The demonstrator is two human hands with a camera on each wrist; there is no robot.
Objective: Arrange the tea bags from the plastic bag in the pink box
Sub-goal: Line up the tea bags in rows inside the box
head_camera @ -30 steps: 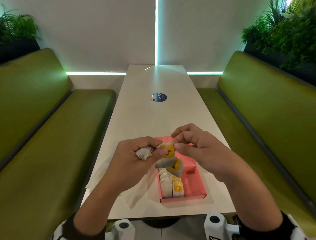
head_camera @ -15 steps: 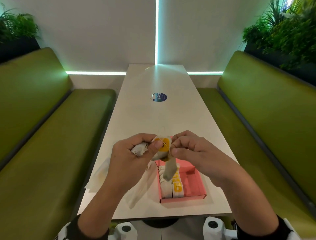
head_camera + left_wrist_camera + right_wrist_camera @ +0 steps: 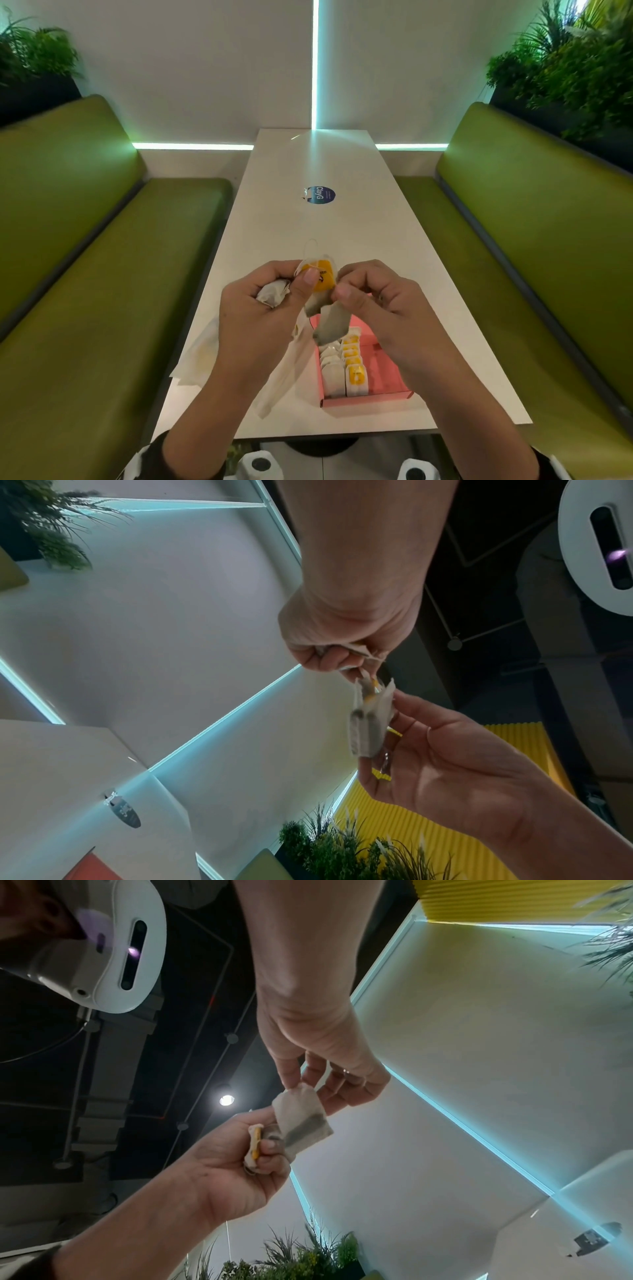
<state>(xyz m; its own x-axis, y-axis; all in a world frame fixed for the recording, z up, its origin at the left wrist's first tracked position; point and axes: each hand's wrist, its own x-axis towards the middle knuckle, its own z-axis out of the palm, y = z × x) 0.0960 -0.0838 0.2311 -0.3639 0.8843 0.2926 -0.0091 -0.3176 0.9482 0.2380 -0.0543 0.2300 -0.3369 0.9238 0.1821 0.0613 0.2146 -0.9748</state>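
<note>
Between the hands, a tea bag [image 3: 330, 323] hangs, pinched by right hand [image 3: 378, 310]; left hand [image 3: 263, 315] grips others. Only head view shows pink box [image 3: 387, 380] below.

Café booth: green benches [image 3: 534, 246], long table [image 3: 308, 164]

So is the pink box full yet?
No: in the head view the tea bags fill only the left part of the box; its right side is bare.

Yellow-tagged tea bags [image 3: 320, 291] held aloft, others rowed in pink box [image 3: 387, 380]
</note>
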